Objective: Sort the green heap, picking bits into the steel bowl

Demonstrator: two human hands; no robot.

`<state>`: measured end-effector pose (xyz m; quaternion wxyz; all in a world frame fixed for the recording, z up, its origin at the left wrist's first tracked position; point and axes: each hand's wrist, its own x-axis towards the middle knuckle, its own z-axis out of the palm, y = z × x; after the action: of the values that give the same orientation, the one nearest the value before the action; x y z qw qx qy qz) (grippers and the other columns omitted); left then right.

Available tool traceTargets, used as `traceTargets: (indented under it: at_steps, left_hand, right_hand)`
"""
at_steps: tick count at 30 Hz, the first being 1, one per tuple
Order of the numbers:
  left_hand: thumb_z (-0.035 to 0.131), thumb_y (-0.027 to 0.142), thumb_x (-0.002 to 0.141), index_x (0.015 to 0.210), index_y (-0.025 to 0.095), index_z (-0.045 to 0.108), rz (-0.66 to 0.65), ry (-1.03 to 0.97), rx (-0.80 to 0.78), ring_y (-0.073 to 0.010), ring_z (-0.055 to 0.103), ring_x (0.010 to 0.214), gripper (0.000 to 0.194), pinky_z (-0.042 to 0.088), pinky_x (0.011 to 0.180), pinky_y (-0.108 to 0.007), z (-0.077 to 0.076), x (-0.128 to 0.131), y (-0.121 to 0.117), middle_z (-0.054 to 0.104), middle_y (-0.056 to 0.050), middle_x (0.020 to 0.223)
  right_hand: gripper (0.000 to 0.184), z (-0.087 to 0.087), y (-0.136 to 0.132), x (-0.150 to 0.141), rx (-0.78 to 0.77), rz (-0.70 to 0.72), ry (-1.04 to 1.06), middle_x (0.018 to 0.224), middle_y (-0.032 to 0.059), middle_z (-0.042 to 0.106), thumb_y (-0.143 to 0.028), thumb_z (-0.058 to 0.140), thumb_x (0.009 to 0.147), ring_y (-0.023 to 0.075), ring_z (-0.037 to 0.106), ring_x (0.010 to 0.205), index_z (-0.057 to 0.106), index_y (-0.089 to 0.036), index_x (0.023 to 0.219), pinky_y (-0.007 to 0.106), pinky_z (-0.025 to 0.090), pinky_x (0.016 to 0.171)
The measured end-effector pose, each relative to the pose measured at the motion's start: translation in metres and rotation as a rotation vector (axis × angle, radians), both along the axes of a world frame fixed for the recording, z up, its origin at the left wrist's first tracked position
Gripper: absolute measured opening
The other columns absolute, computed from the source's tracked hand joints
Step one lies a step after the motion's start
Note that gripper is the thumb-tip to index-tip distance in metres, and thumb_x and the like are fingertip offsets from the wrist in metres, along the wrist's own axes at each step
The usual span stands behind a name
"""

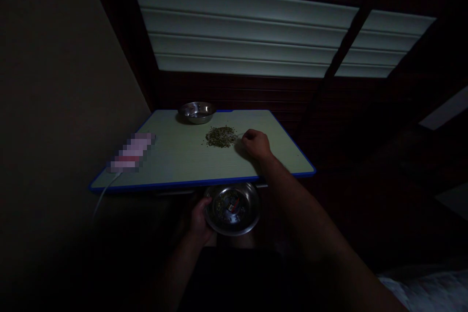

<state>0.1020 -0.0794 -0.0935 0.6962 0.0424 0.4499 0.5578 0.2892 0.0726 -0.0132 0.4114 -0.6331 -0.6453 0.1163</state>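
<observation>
On the table lies a loose pile of small green grains (220, 137), like beans, with paler bits among them. My right hand (256, 142) is closed at the pile's right edge, around a thin pale utensil (239, 135) whose tip reaches the grains; its kind is too dim to make out. Below the table's near edge, my left hand (202, 219) grips the left rim of a steel bowl (252, 214), thumb over the edge. Some green grains and a dark label with a red patch show in this bowl's bottom. A second steel bowl (197, 113) stands at the table's far left.
The pale table (175, 161) has a blue edge. At its left rests a blurred-out phone-like object (133, 152) with a white cable (100, 200) hanging over the edge. A wall stands left; dark wooden panels with pale slats (241, 34) rise behind. The room is dim.
</observation>
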Motion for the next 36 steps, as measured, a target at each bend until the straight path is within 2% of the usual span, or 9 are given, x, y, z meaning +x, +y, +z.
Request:
traceTargets:
  at_steps: [5, 8, 11, 19, 28, 36]
  left_hand:
    - [0.064, 0.019, 0.066, 0.077, 0.010, 0.071, -0.008, -0.033, 0.026, -0.0232, 0.068, 0.065, 0.015, 0.054, 0.064, -0.032, -0.008, -0.002, 0.001, 0.073, -0.010, 0.071]
    - [0.065, 0.019, 0.065, 0.077, 0.011, 0.071, -0.011, -0.043, 0.046, -0.0254, 0.069, 0.068, 0.015, 0.054, 0.065, -0.034, -0.010, -0.003, 0.002, 0.073, -0.009, 0.070]
    - [0.063, 0.019, 0.066, 0.074, 0.012, 0.070, -0.011, -0.032, 0.021, -0.0236, 0.068, 0.065, 0.013, 0.053, 0.062, -0.032, -0.007, -0.002, 0.002, 0.072, -0.009, 0.067]
    - [0.060, 0.019, 0.068, 0.072, 0.012, 0.070, -0.020, -0.015, -0.023, -0.0204, 0.066, 0.060, 0.013, 0.052, 0.058, -0.030, 0.002, 0.000, 0.001, 0.072, -0.008, 0.066]
    - [0.064, 0.019, 0.065, 0.075, 0.014, 0.070, -0.018, -0.028, 0.015, -0.0209, 0.067, 0.064, 0.013, 0.054, 0.060, -0.030, -0.006, -0.002, 0.002, 0.073, -0.007, 0.068]
    - [0.064, 0.020, 0.064, 0.074, 0.014, 0.069, -0.017, -0.020, 0.012, -0.0212, 0.068, 0.064, 0.012, 0.055, 0.061, -0.031, -0.007, -0.002, 0.002, 0.073, -0.006, 0.069]
  right_hand:
    - [0.015, -0.001, 0.001, 0.000, 0.004, 0.054, 0.032, 0.070, 0.0005, 0.068, -0.024, 0.056, 0.071, 0.0138, 0.059, 0.068, 0.069, -0.018, 0.073, 0.025, 0.042, 0.067]
    - [0.015, -0.001, 0.001, -0.001, 0.016, 0.040, 0.046, 0.071, 0.0006, 0.068, -0.024, 0.056, 0.071, 0.0139, 0.059, 0.068, 0.069, -0.018, 0.073, 0.025, 0.042, 0.065]
    - [0.016, -0.001, 0.001, 0.000, 0.012, 0.010, 0.024, 0.073, 0.0015, 0.069, -0.025, 0.056, 0.071, 0.0144, 0.059, 0.069, 0.070, -0.018, 0.074, 0.025, 0.042, 0.066]
    - [0.017, -0.003, 0.004, 0.000, 0.028, 0.053, 0.090, 0.068, 0.0001, 0.066, -0.024, 0.054, 0.068, 0.0144, 0.058, 0.068, 0.069, -0.018, 0.072, 0.025, 0.042, 0.067]
    - [0.017, -0.002, 0.003, 0.001, 0.004, 0.046, 0.034, 0.068, 0.0001, 0.066, -0.025, 0.055, 0.068, 0.0147, 0.058, 0.068, 0.069, -0.017, 0.072, 0.026, 0.041, 0.066]
    - [0.016, -0.001, 0.001, -0.001, -0.002, 0.063, 0.095, 0.063, -0.0014, 0.063, -0.025, 0.053, 0.066, 0.0137, 0.056, 0.065, 0.068, -0.017, 0.069, 0.025, 0.040, 0.064]
